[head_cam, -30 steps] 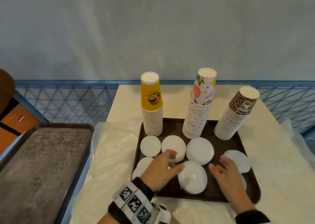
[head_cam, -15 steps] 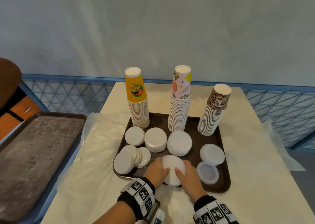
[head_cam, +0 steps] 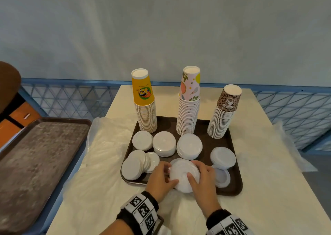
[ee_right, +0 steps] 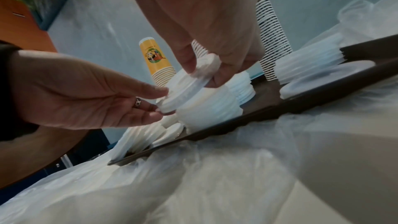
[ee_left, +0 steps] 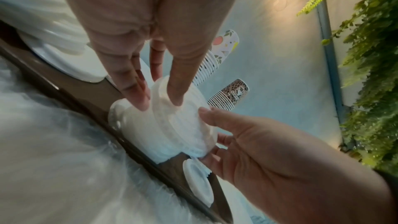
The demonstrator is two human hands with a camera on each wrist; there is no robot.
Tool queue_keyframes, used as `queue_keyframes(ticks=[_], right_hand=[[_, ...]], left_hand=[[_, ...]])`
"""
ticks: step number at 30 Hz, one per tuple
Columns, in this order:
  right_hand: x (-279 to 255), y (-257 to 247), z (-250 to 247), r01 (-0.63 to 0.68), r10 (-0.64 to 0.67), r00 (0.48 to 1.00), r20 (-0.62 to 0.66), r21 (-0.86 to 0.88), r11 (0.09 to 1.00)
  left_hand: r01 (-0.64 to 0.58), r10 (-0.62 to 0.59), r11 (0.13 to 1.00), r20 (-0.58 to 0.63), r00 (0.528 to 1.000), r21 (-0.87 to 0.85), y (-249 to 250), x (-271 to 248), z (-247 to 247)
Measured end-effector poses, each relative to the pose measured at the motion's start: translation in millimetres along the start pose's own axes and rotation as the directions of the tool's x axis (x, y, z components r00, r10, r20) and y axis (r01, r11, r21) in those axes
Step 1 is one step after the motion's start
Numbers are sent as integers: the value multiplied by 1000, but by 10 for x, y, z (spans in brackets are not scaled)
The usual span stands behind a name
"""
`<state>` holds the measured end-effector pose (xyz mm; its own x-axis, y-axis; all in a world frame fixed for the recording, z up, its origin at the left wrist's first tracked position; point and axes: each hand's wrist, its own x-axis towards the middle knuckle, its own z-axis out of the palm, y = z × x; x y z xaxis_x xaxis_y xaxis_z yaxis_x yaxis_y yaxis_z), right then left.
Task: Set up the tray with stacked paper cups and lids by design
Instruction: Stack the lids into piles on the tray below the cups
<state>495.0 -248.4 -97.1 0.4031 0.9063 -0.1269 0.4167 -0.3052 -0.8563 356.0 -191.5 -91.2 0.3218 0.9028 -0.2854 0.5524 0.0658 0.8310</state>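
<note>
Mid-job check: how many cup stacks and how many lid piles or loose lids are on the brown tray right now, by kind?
Cup stacks: 3, yellow cup stack, floral cup stack, leopard-print cup stack.
Lid piles: 6, counting the lid pile that both hands hold.
Single lid lying flat, front right: 1.
Total: 10 on the brown tray.

A dark brown tray (head_cam: 232, 192) carries three upside-down cup stacks along its far edge: yellow cartoon cups (head_cam: 144, 102) at left, floral cups (head_cam: 189, 102) in the middle, leopard-print cups (head_cam: 223, 113) at right. White lids (head_cam: 163, 146) sit in low piles nearer, and one stack of lids (head_cam: 182, 175) at the near edge has its top lids tilted.
</note>
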Motion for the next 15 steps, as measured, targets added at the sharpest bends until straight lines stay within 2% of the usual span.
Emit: queue_keyframes(ticks=[3, 6, 9, 12, 15], right_hand=[[-100, -18, 78, 58, -58, 998, -9, 20, 998], [-90, -1, 166, 12, -10, 999, -41, 51, 999], [23, 51, 159, -66, 67, 991, -112, 8, 998], [155, 98, 113, -133, 131, 991, -31, -80, 988], [271, 93, 124, -170, 177, 983, 48, -123, 978]], left_hand=[[15, -13, 998, 37, 999, -59, -54, -24, -136], [28, -24, 997, 66, 998, -68, -63, -27, -300], [8, -11, 999, -58, 998, -41, -29, 8, -587], [-18, 38, 993, -182, 983, 113, 15, 85, -854], [-48, 94, 972, -194, 976, 231, 57, 116, -944]])
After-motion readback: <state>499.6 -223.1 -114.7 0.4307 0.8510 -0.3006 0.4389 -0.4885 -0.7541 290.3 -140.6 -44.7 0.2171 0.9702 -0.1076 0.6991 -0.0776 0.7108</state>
